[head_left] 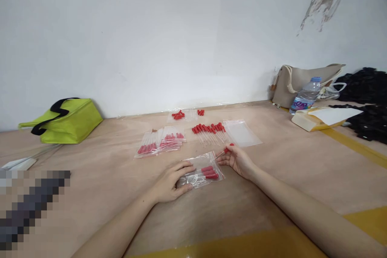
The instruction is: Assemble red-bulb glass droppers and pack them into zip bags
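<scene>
My left hand (172,181) lies on a clear zip bag (198,185), its thumb and fingers gripping the closed end and sides. Inside the bag are a few droppers (211,174) with red rubber bulbs and clear stems. At the bag's mouth, on the right, my right hand (237,161) pinches another dropper (226,150) by its red bulb. That dropper's stem points left toward the opening; whether its tip is inside, I cannot tell. Just beyond lies a row of loose droppers (208,129), bulbs pointing away, beside a flat zip bag (243,134).
Filled bags of droppers (161,143) lie to the left of the loose row. Red bulbs (178,115) sit near the wall. A lime-green bag (69,123) stands far left. At the right are a water bottle (306,96), a beige bag (286,86) and an open packet (311,119).
</scene>
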Motion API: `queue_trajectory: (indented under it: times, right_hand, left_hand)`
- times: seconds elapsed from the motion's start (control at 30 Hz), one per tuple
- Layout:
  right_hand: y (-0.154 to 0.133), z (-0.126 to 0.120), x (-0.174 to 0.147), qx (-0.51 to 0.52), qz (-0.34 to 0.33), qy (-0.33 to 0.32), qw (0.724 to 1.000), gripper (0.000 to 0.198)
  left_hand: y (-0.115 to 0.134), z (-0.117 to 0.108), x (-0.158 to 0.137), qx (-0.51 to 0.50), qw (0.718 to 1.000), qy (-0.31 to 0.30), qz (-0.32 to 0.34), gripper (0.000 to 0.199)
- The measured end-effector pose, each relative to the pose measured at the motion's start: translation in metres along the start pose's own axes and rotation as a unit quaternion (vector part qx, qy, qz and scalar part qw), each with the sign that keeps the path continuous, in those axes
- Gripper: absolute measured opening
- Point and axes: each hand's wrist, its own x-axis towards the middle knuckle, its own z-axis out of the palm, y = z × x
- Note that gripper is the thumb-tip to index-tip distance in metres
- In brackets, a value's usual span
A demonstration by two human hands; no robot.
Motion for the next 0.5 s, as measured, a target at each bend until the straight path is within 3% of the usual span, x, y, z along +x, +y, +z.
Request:
queue_trajectory:
  times: [0.13,0.3,0.5]
  right_hand:
    - [0.004,-0.003,0.002,-0.021,-0.007,0.021,1.000,0.016]
    - [0.012,-0.005,0.003,-0.081,-0.066,0.048,0.993,0.040]
    - [0.009,-0.002,-0.004,-0.150,-0.048,0.014,0.987,0.028]
  left_hand:
    - [-0.001,0.001,-0.001,0.004,1.000,-0.001,-0.011,0.050]
    - [0.000,0.001,-0.001,-0.001,1.000,0.000,-0.016,0.053]
    - [0.000,0.001,-0.002,-0.002,1.000,0.001,-0.017,0.054]
